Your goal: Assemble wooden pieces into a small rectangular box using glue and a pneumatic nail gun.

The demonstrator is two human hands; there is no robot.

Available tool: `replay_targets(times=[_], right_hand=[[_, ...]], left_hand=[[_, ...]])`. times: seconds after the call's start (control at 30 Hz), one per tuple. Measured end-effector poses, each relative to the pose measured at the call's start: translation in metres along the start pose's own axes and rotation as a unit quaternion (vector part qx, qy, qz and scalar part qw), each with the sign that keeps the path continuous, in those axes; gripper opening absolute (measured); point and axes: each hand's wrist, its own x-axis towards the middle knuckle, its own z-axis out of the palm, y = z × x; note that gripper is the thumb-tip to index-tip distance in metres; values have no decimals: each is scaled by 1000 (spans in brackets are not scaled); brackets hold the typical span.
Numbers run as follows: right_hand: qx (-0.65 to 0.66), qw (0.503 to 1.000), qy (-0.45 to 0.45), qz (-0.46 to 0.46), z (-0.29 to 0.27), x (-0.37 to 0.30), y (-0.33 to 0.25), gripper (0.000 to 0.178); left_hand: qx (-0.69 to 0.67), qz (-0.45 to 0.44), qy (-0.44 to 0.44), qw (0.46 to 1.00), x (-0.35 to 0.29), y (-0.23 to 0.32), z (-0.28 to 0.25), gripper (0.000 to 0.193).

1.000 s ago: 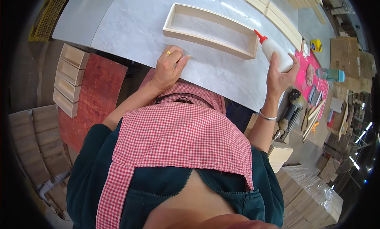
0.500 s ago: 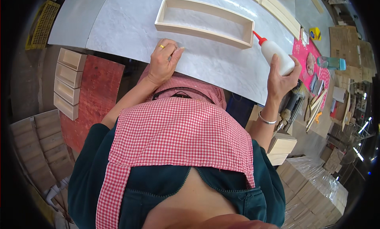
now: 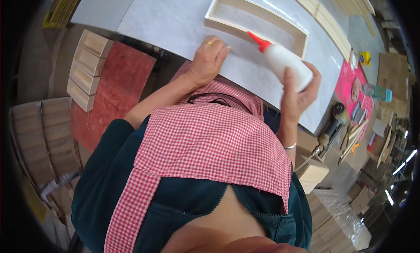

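Note:
A shallow rectangular frame of pale wood [image 3: 280, 21] lies on the grey marbled tabletop [image 3: 166, 25]. My right hand [image 3: 299, 97] is wrapped round a white squeeze bottle [image 3: 286, 62] with a red nozzle [image 3: 259, 40], probably a glue bottle. The bottle is tilted, its nozzle pointing up and left over the near side of the frame; from here I cannot tell whether the tip touches the wood. Near the table's front edge, my left hand [image 3: 206, 62] is closed, thumb against curled fingers. Whatever it may hold is hidden.
Several small wooden boxes [image 3: 83, 80] stand in a row on a red board [image 3: 122, 78] at left. Long wooden strips [image 3: 321, 16] line the far right. Beyond the table's right edge are a pink cloth [image 3: 348, 80], a teal bottle [image 3: 377, 93] and a dark tool [image 3: 330, 132].
The bottle has swung left, its nozzle going from the frame's right end to its near side. My left hand stays closed by the table edge. The whole view has shifted.

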Motion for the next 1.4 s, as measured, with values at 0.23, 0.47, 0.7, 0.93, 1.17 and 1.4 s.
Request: replay_targets(times=[0.23,0.47,0.7,0.93,1.17,1.4], right_hand=[[70,992,-72,-71,82,7,-21,51],[1,992,-49,-120,75,11,-20,50],[-66,993,-10,-94,28,8,-10,50],[-122,990,50,-57,-17,1,4,47],[-166,981,96,2,-59,-6,19,44],[-178,974,142,22,-76,-4,31,43]], left_hand=[[-46,47,-5,998,-6,-5,0,15],[-37,24,16,999,-3,-3,-2,18],[-21,36,16,999,0,1,-4,17],[-25,16,-2,1000,0,3,-3,18],[-22,7,5,1000,-3,3,-4,18],[-31,-13,-13,999,-2,6,-6,15]])
